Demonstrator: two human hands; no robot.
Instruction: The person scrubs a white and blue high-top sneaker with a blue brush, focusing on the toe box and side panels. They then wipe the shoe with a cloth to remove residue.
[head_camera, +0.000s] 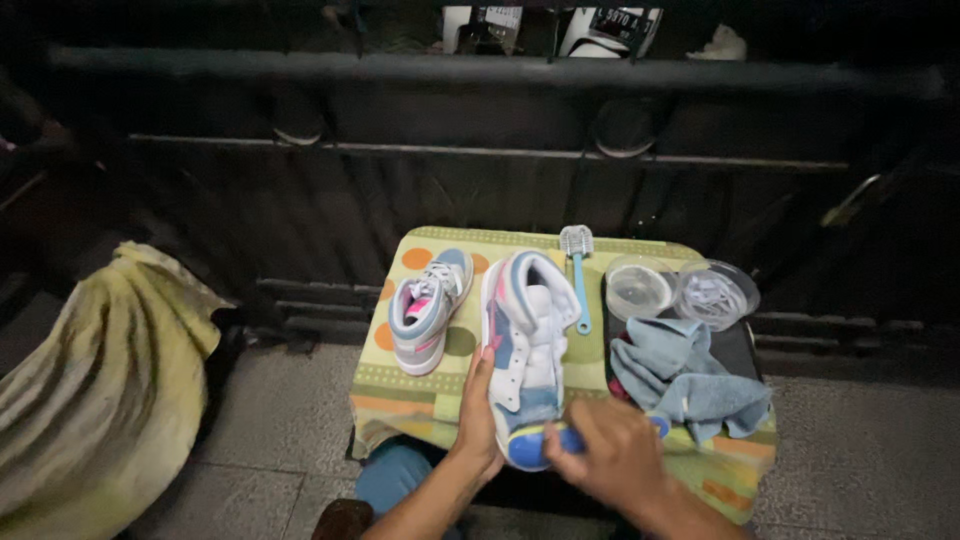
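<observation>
A white, blue and pink high-top sneaker lies on a small table with a green dotted cloth. My left hand grips its left side near the toe. My right hand is closed on a blue-handled brush pressed against the sneaker's toe. A second matching sneaker, still laced, stands to the left, apart from both hands.
A light blue long-handled brush lies behind the sneakers. A crumpled blue towel rests on a dark tray with two clear bowls. A yellow cloth hangs at left. A dark metal railing runs behind.
</observation>
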